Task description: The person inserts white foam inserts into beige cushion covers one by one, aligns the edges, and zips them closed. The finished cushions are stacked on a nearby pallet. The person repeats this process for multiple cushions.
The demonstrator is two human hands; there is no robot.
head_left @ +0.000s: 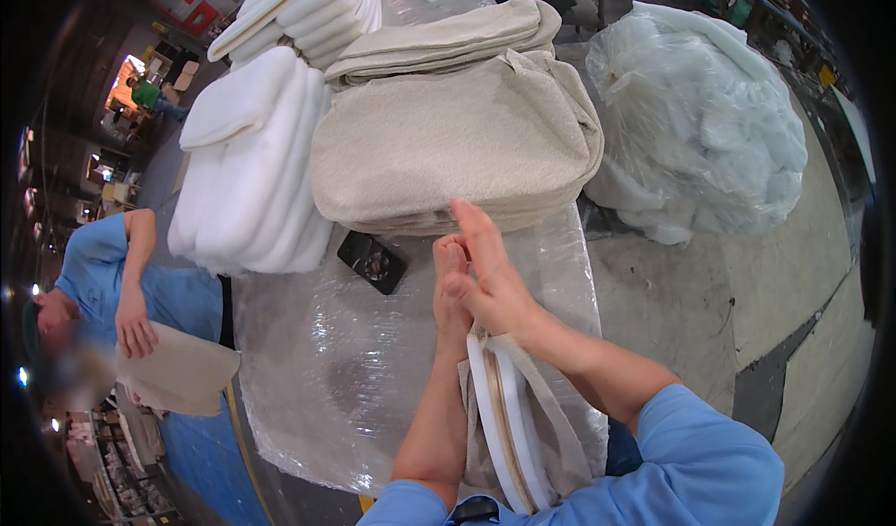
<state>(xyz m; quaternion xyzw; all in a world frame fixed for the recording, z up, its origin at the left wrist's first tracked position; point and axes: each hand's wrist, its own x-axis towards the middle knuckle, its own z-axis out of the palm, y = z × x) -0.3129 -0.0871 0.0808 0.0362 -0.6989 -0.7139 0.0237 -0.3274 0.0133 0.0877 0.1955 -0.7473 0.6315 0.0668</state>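
My right hand [492,279] is open, its fingers stretched toward the stacked covers. Against its palm lies my left hand [450,297], partly hidden behind it, fingers extended. Neither hand visibly holds anything. Below them, between my forearms and against my body, a beige fabric cover [551,414] stands on edge. White padding [487,405] shows in its long opening, with a tan strip running down the middle. Just beyond my fingertips sits a stack of beige fabric covers [448,143]. A black phone [371,263] lies to the left of my hands.
The table [327,414] is wrapped in clear plastic. White padding [247,171] is piled at its left, with more white sheets [317,13] behind. A large clear bag of white stuffing [700,125] stands at right. On the left, another person [159,293] holds beige fabric [182,367].
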